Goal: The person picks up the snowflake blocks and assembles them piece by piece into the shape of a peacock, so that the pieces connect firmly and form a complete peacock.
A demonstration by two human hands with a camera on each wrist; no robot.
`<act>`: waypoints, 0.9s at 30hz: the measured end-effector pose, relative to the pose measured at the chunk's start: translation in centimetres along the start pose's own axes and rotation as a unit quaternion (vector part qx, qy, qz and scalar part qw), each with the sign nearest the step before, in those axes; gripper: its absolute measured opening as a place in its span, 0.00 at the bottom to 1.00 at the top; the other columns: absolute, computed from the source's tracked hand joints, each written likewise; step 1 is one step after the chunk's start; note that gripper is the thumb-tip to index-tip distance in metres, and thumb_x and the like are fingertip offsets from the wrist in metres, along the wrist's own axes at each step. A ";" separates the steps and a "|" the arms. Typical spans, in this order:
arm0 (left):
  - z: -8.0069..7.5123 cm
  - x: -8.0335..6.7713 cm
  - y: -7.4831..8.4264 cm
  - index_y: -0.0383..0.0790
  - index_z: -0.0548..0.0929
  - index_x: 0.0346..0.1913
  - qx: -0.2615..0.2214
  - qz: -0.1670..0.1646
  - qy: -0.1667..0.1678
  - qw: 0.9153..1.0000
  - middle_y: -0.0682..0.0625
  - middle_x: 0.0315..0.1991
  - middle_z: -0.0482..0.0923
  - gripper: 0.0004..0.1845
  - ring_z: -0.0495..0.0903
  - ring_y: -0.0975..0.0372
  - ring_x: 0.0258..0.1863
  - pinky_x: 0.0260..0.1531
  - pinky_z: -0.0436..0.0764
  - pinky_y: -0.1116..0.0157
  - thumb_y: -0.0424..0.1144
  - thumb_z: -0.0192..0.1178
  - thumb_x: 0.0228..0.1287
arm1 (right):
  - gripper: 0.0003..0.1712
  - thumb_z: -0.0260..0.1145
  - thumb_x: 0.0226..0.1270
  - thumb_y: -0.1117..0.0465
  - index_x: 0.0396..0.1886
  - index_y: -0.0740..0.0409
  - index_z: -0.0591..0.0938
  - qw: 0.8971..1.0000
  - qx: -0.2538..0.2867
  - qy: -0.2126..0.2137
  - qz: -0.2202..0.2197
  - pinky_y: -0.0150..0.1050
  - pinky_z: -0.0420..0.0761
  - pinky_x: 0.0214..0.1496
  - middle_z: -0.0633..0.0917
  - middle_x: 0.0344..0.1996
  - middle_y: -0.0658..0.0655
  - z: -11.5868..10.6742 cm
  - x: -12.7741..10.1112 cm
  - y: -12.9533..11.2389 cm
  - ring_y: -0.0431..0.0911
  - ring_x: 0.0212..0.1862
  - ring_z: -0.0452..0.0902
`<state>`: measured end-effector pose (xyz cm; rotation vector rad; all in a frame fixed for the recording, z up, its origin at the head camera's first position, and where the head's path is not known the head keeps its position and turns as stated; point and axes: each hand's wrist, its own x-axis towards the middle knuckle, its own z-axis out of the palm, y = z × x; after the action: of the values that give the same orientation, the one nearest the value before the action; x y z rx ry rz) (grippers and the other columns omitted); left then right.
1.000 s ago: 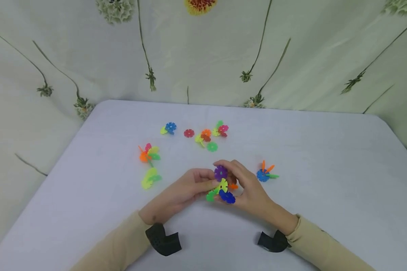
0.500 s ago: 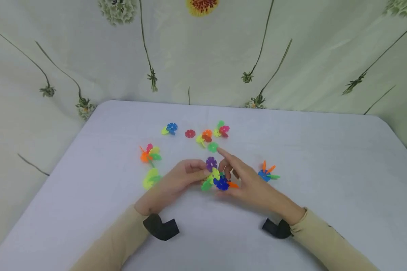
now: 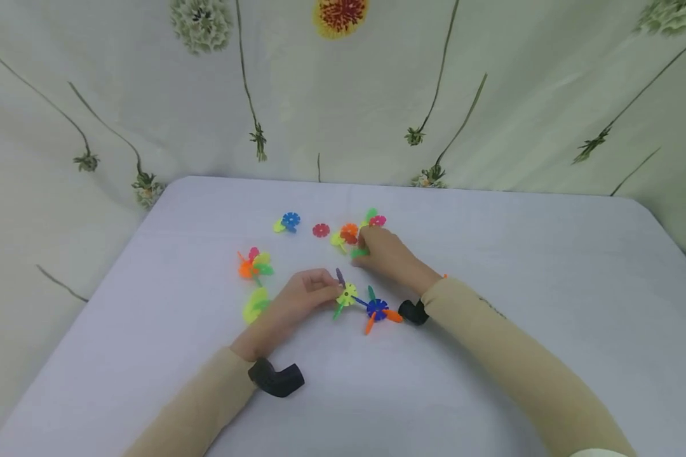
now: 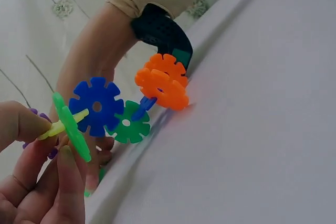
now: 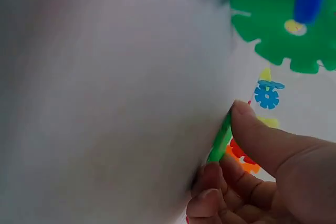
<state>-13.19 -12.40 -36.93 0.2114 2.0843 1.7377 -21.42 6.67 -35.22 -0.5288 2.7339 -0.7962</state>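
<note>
My left hand (image 3: pixel 305 295) pinches a joined cluster of notched plastic discs at its yellow disc (image 3: pixel 347 294). Purple and green discs slot into that yellow one. Out to the right, the cluster carries a dark blue disc (image 3: pixel 377 310) with green and orange discs; in the left wrist view the orange discs (image 4: pixel 163 87) hang at its far end. Farther up the table, my right hand (image 3: pixel 390 254) pinches a loose light green disc (image 3: pixel 359 252) between thumb and fingers. The right wrist view has this green disc (image 5: pixel 220 140) edge-on, partly hidden by the fingers.
Beyond my hands lie a blue-and-yellow cluster (image 3: pixel 290 219), a red disc (image 3: pixel 321 230), an orange-red-yellow cluster (image 3: pixel 349 231) and a pink-and-green cluster (image 3: pixel 377 221). At left sit an orange multicoloured cluster (image 3: pixel 247 269) and yellow discs (image 3: pixel 254 306). My right arm mostly covers another cluster.
My right hand has let go of the joined cluster, moved up the table and taken hold of the light green disc. My left hand keeps the cluster, which has turned and now extends rightward.
</note>
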 end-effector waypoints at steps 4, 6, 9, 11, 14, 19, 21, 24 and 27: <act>0.1 0.0 0.1 0.39 0.78 0.38 0.035 0.013 0.039 0.999 0.46 0.39 0.79 0.11 0.76 0.55 0.42 0.41 0.76 0.61 0.45 0.61 0.63 | 0.12 0.69 0.60 0.60 0.36 0.60 0.74 0.999 0.036 0.001 -0.007 0.36 0.73 0.34 0.77 0.28 0.54 -0.3 -0.9 0.9 0.47 0.31 0.71; 0.3 0.1 0.4 0.40 0.75 0.39 0.045 0.018 0.061 0.997 0.47 0.39 0.80 0.10 0.77 0.57 0.41 0.41 0.77 0.62 0.42 0.62 0.62 | 0.10 0.66 0.62 0.62 0.37 0.61 0.75 0.996 0.089 0.011 -0.014 0.35 0.75 0.33 0.79 0.26 0.54 -0.9 -2.2 1.4 0.45 0.28 0.75; 0.7 0.0 1.0 0.41 0.72 0.48 0.043 0.044 0.080 0.995 0.47 0.39 0.80 0.15 0.80 0.57 0.40 0.41 0.79 0.62 0.37 0.63 0.60 | 0.09 0.62 0.66 0.64 0.42 0.66 0.76 0.975 0.221 0.014 -0.016 0.37 0.80 0.41 0.83 0.28 0.57 -1.7 -5.1 1.5 0.46 0.31 0.82; 1.1 -0.1 1.3 0.42 0.72 0.53 0.049 0.080 0.084 0.992 0.47 0.39 0.81 0.19 0.80 0.58 0.40 0.41 0.79 0.62 0.34 0.63 0.59 | 0.11 0.59 0.68 0.65 0.45 0.69 0.75 0.945 0.328 0.006 -0.003 0.40 0.80 0.44 0.85 0.31 0.60 -1.9 -7.3 1.1 0.49 0.35 0.84; 2.0 -0.6 1.8 0.41 0.75 0.56 0.074 0.145 0.092 0.982 0.49 0.38 0.81 0.22 0.80 0.60 0.39 0.41 0.80 0.64 0.31 0.63 0.59 | 0.13 0.58 0.70 0.64 0.47 0.71 0.73 0.896 0.444 -0.010 0.022 0.43 0.78 0.46 0.85 0.34 0.64 -1.4 -10.1 0.1 0.53 0.39 0.83; 3.5 -1.4 2.1 0.42 0.80 0.53 0.126 0.193 0.119 0.966 0.54 0.37 0.82 0.19 0.80 0.65 0.38 0.38 0.80 0.68 0.32 0.66 0.57 | 0.15 0.59 0.69 0.64 0.47 0.72 0.73 0.855 0.518 0.000 0.036 0.41 0.81 0.42 0.85 0.33 0.66 0.0 -11.9 -0.8 0.53 0.38 0.83; 3.8 -1.6 2.2 0.42 0.81 0.52 0.140 0.203 0.124 0.961 0.54 0.37 0.82 0.19 0.81 0.66 0.37 0.37 0.80 0.69 0.33 0.67 0.57 | 0.17 0.59 0.68 0.63 0.49 0.72 0.72 0.852 0.522 0.008 0.039 0.39 0.81 0.41 0.85 0.33 0.65 0.3 -12.1 -0.7 0.52 0.37 0.83; 4.1 -1.8 2.3 0.39 0.84 0.48 0.160 0.217 0.129 0.954 0.53 0.36 0.84 0.15 0.82 0.67 0.37 0.36 0.80 0.70 0.34 0.68 0.55 | 0.19 0.59 0.68 0.63 0.53 0.71 0.71 0.853 0.520 0.015 0.040 0.40 0.81 0.41 0.85 0.33 0.65 0.3 -12.3 -0.5 0.52 0.36 0.84; 4.3 -1.9 2.5 0.37 0.86 0.43 0.175 0.229 0.130 0.949 0.52 0.34 0.84 0.12 0.82 0.68 0.36 0.37 0.79 0.70 0.34 0.68 0.55 | 0.20 0.59 0.68 0.64 0.56 0.71 0.71 0.857 0.514 0.021 0.033 0.41 0.81 0.40 0.84 0.31 0.65 0.0 -12.6 -0.2 0.51 0.33 0.84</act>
<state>-10.13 -8.72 -34.70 0.6474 2.7037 1.6902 -9.96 11.67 -33.49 -0.1579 1.8884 -2.0133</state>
